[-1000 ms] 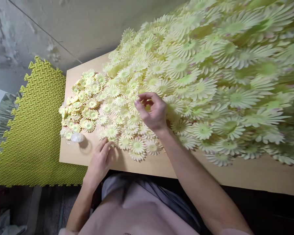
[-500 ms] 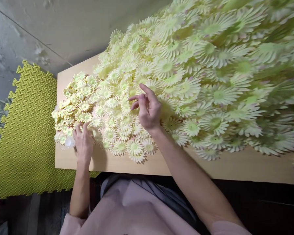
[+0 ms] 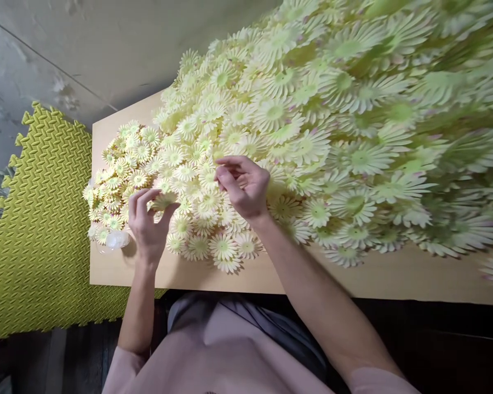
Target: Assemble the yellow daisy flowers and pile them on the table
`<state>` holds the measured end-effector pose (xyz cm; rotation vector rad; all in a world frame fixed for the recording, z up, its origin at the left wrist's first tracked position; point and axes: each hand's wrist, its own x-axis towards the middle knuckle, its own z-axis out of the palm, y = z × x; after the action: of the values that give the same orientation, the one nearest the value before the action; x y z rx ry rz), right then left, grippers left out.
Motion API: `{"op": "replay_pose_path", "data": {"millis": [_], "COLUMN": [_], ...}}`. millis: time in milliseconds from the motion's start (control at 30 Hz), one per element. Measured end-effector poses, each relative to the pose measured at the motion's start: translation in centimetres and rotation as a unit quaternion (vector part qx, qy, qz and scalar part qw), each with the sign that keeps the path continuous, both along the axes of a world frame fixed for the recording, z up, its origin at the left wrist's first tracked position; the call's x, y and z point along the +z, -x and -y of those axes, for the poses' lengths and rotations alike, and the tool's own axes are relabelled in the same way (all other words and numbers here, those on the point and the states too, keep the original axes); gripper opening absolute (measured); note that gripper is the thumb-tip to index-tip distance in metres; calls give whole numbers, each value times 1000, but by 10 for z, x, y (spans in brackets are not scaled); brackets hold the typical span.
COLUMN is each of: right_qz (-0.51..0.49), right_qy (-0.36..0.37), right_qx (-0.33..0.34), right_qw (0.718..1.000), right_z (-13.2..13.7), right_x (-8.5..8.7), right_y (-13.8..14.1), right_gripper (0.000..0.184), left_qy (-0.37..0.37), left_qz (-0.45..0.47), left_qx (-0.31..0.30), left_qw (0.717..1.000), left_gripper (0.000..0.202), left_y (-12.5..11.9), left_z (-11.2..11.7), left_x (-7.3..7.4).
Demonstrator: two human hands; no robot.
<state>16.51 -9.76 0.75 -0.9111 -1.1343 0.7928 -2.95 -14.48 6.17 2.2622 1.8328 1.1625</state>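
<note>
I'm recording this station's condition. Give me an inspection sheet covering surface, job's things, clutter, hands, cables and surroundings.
Surface: pale table, bare strip along its near edge.
Job's things: pale yellow flowers, heaped across the table.
Clutter: clear container near the table's left end.
Hands: left hand, thumb and fingertips apart; right hand, thumb near forefinger; any grip on flowers unclear.
Cables: nothing sure; thin line across the wall, wire or seam unclear.
Surroundings: yellow mat beside the table's left end; stained wall behind.

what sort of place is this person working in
Probably a makeshift indoor workspace, perhaps a home or small workshop: pale-yellow flower heads are heaped across a wood-toned table, a yellow interlocking mat is at one end, and the wall looks blotchy.
</note>
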Motion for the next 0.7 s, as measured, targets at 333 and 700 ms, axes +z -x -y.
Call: {"op": "replay_pose_path", "data": {"millis": [333,700], "right_qz": [-78,-104], "right_qy": [80,101], "right_qx": [182,131], "right_qw": [977,981], "right_z": [-2,-8], "right_x": [0,-5], "right_y": [3,1], "right_gripper": [29,25], "left_qy": [27,187], "left_qz": [65,361], "left_qx": [-121,-146], "left_qw": [990,902], "left_gripper": [14,34], "left_y": [-37,-34], "left_z": [-44,-45], "left_x": [-40,-57]}}
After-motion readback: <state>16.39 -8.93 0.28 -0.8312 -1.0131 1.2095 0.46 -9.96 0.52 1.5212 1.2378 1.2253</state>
